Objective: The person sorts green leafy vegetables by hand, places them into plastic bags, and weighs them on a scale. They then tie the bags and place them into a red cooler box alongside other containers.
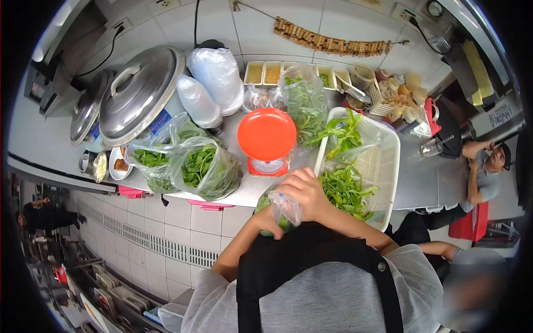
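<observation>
Close to my chest, a clear plastic bag of leafy greens (285,210) is held between both hands. My right hand (304,191) is closed on the upper part of the bag, its fingers curled over. My left hand (266,222) wraps the bag from the left side, and part of its grip is hidden. Just beyond them stands a kitchen scale (268,166) with a round orange pan (267,134) on top. To the right, a white plastic basket (391,172) contains loose leafy greens (345,191).
Filled bags of greens (204,169) stand left of the scale, another bag (302,108) behind it. Large lidded pots (139,94) occupy the left counter. Seasoning containers (272,73) line the wall. Other people (486,177) are at the right, and one (50,215) at far left.
</observation>
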A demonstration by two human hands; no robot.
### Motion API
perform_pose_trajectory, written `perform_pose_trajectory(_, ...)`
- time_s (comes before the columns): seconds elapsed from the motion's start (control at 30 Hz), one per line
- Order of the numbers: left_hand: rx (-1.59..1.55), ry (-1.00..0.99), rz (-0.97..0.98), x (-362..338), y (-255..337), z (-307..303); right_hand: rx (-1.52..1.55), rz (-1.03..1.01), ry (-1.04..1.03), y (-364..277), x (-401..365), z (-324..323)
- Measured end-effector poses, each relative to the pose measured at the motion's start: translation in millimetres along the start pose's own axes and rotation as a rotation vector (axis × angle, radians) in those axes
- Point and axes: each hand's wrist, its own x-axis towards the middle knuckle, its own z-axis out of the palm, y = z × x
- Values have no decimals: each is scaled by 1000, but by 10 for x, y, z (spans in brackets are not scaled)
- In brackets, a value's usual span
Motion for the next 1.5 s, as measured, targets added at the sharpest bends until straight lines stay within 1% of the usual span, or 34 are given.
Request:
perform_pose_trajectory(0.07,180,303,1,80,-120,166,3,43,-57,29,-123,39)
perform_pose_trajectory(0.17,197,372,-92,93,-199,264,13,96,-168,128,-305,157)
perform_pose_trajectory(0.23,217,363,-80,110,-141,264,91,227,-205,158,-282,173)
perform_pose_trajectory(0.27,167,380,-61,134,-115,236,90,228,-203,139,-249,177)
perform_pose_trajectory(0.3,116,397,-41,162,-92,208,149,315,-94,86,-185,160)
perform_pose_trajectory(0.33,226,371,10,183,-85,162,207,401,15,35,-125,114)
perform_pose_trajectory(0.37,226,368,9,192,-54,106,206,404,17,6,-66,22)
perform_pose_trajectory(0.43,642,317,-51,231,-1,14,-20,-140,-194,-75,81,-255)
perform_pose_trajectory(0.47,799,354,-12,286,66,40,-97,-142,-401,-187,169,-396)
perform_pose_trajectory(0.5,802,345,-14,282,95,34,-100,-135,-395,-150,98,-381)
perform_pose_trajectory(0.57,870,277,-52,258,166,-8,-226,37,-595,-8,-140,-321)
perform_pose_trajectory(0.6,825,232,-134,276,392,39,-345,128,-666,-8,-228,-325)
perform_pose_trajectory(0.63,823,228,-129,270,481,84,-351,131,-668,-4,-243,-379)
perform_pose_trajectory(0.7,891,97,-246,255,589,151,-192,362,-1098,-18,-238,-504)
perform_pose_trajectory(0.73,927,83,-242,224,617,210,-193,363,-1095,-6,-235,-618)
perform_pose_trajectory(0.77,930,82,-240,208,679,269,1,377,-1071,23,-235,-779)
perform_pose_trajectory(0.8,983,68,-116,202,757,329,193,388,-1042,42,-238,-901)
perform_pose_trajectory(0.83,1033,52,7,203,820,372,189,388,-1040,30,-251,-960)
perform_pose_trajectory(0.9,1075,-12,53,252,901,392,332,403,-1006,-1,-308,-1057)
perform_pose_trajectory(0.93,1127,34,99,289,947,377,360,419,-920,26,-360,-1098)
perform_pose_trajectory(0.97,1178,78,146,332,1003,358,353,422,-914,29,-390,-1134)
perform_pose_trajectory(1.03,1257,133,203,473,1203,316,543,632,-623,26,-459,-1215)
perform_pose_trajectory(1.07,1424,138,276,566,1365,303,649,660,-497,8,-517,-1225)
perform_pose_trajectory(1.1,1591,141,349,650,1521,306,646,662,-492,-25,-547,-1243)
perform_pose_trajectory(1.13,1593,133,349,751,1669,334,986,781,-363,-74,-564,-1256)
perform_pose_trajectory(1.17,1692,219,430,873,1808,389,1327,885,-216,-138,-567,-1259)
perform_pose_trajectory(1.2,1787,307,514,969,1897,474,1493,890,-89,-257,-505,-1242)
perform_pose_trajectory(1.23,1789,297,520,1054,1945,580,1490,886,-79,-316,-487,-1163)
perform_pose_trajectory(1.3,1452,434,683,1252,1985,788,1939,649,151,-382,-463,-984)
perform_pose_trajectory(1.33,1240,376,703,1310,1974,866,2057,516,125,-324,-476,-817)
perform_pose_trajectory(1.37,1238,370,704,1363,1945,886,2171,378,98,-253,-500,-641)
perform_pose_trajectory(1.43,635,29,815,1469,1900,876,2008,452,-57,-169,-380,-580)
perform_pose_trajectory(1.47,540,-125,666,1415,1987,803,2006,449,-48,-71,-313,-678)
perform_pose_trajectory(1.5,540,-136,660,1431,1971,720,1773,426,-50,51,-246,-804)
